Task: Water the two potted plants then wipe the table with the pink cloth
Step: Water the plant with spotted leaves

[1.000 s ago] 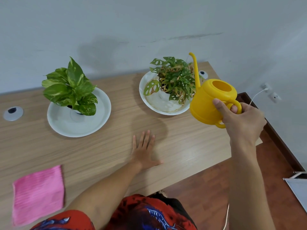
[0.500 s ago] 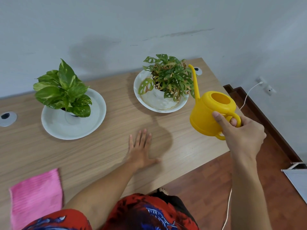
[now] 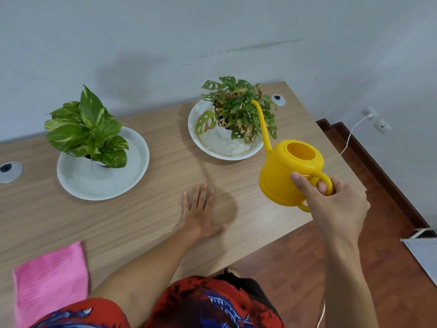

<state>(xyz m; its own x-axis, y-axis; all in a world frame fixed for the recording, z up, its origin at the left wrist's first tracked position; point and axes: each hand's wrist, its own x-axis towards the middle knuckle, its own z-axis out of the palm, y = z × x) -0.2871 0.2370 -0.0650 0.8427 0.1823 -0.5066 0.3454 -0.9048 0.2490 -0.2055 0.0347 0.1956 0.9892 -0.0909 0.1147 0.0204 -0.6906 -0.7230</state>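
My right hand grips the handle of a yellow watering can, held upright above the table's right end. Its thin spout ends over the leaves of the right plant, which stands in a white dish. The left plant, broad-leaved and green, stands in a white saucer. My left hand lies flat on the wooden table, fingers spread, holding nothing. The pink cloth lies at the table's near left corner.
Two round cable grommets sit in the table, one at the far left and one at the far right. A white cable runs from a wall socket to the wooden floor right of the table.
The watering can has come down and back toward me, away from the right plant. My left hand stays flat on the table.
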